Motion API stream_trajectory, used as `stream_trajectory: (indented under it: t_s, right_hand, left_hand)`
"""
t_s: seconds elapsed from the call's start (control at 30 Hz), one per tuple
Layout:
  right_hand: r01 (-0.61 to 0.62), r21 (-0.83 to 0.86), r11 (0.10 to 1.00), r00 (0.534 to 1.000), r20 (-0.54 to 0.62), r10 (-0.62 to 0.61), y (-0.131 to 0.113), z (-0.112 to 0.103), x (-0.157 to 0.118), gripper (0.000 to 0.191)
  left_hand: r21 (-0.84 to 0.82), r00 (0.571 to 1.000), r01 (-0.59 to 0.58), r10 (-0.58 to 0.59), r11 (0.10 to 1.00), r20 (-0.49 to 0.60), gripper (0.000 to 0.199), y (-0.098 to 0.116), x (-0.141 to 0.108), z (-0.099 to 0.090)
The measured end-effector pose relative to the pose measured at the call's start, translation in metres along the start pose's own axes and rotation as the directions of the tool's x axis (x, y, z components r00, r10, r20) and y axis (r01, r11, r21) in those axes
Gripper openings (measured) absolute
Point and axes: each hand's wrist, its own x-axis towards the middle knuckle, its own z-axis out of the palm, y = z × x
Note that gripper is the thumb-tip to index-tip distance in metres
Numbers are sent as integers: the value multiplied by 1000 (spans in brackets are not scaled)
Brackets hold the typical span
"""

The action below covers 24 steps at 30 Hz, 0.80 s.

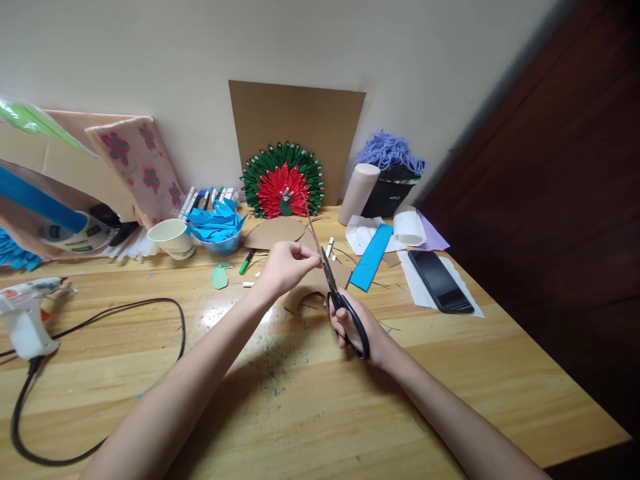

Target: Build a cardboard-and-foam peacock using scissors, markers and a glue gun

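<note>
Here, scissors (332,288) in right hand (369,323).

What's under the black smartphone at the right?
White paper lies under the smartphone and sticks out past both its long sides. The phone covers the middle, so I can't tell if anything else is beneath it.

On the surface (300,427), I observe a glue gun (24,320) at far left, its cord (183,328) looped nearby. At right, a phone (441,283) rests on white paper (416,288). Purple yarn (390,152) tops a black container (389,197).
</note>
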Motion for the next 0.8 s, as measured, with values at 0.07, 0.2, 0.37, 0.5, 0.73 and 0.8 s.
stream_trajectory:
  t_s: [0.07, 0.2, 0.37, 0.5, 0.73, 0.8]
  right_hand:
    - [-7, -5, 1000, 1000, -10, 7, -2, -1, 0, 57]
    - [-16, -52, 999, 1000, 11, 17, -11, -2, -2, 54]
    - [-34, -103, 994, 998, 53, 40, -17, -1, -5, 58]
    - [-29, -85, 996, 994, 98, 38, -16, 1, -6, 60]
    - [-29, 71, 997, 980, 197, 15, -20, 1, -8, 70]
    - [-44, 116, 992, 975, 222, 18, -19, 0, -8, 72]
  left_hand:
    - [11, 1000, 6, -6, 1000, 4, 9, 1, -1, -1]
    - [67, 996, -25, 19, 997, 90, 14, 2, 1, -13]
    - [-50, 998, -59, 59, 997, -2, 31, 3, 7, -31]
    - [-134, 991, -66, 50, 989, -124, 28, 3, 9, -31]
    - [-143, 979, -81, 52, 986, -199, 21, 5, 6, -22]
    - [-145, 978, -97, 67, 985, -196, 21, 5, 6, -21]
